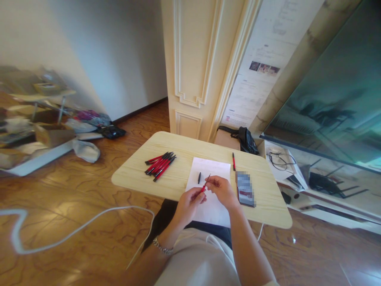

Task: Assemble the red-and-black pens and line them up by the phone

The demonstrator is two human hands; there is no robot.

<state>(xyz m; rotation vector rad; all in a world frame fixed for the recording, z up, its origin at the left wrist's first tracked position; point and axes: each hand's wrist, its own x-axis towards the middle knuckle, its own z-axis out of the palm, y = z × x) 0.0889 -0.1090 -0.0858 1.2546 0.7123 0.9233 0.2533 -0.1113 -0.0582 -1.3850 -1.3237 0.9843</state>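
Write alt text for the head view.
A left hand and right hand hold a red pen above a white sheet on a table. A small black piece lies on the sheet, a pile of pens left, a phone right.

No readable txt anywhere in view. Wall poster (262,67), rt of the cream door panel: several lines of print, a row of small photos and a red mark near the bottom, all too small & blurred to make out a single word. Phone (245,190), flat on the table (139,174): face pixelated, nothing legible. Red pen (204,186) pinched between both hands, the pen bundle (160,163) and the single pen (233,161) further back: any brand or no. on the barrels is too small to tell.
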